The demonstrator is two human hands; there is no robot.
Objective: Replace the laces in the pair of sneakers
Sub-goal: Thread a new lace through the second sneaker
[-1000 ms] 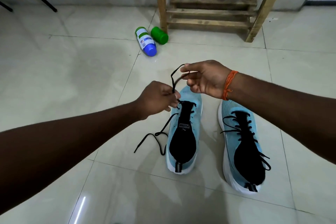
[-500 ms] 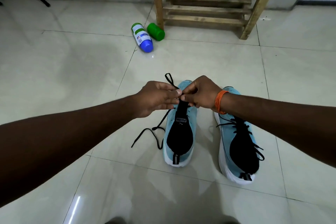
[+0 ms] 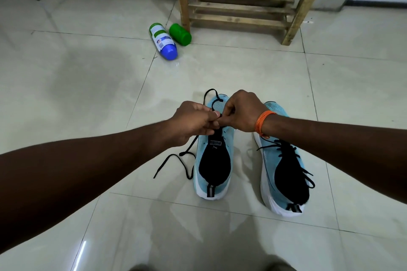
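1. Black flat shoelace [image 3: 189, 145], head view: it is pinched above the far end of the lacing area of the unlaced light-blue knit sneaker with black tongue and white sole [image 3: 214, 160]. One loop is raised beyond the fingers, over the toe. One loose tail is laid on the pale glossy floor tiles [image 3: 88, 77], just beside that shoe's left flank.
2. Left hand [image 3: 193, 121]: the fingers are curled and the lace is pinched at thumb and forefinger.
3. Right hand [image 3: 244, 112], marked by an orange thread wristband [image 3: 262, 121]: the fingers are curled and the same lace is pinched, fingertips touching those of the left hand.
4. Governing relation: the unlaced sneaker is set heel toward the person and toe away, its long axis running straight outward. Both hands are placed at its toe end. The loose tail is judged nearer the left hand.
5. Laced light-blue sneaker [image 3: 284, 171]: it is parallel, on the right, partly crossed by the right forearm.
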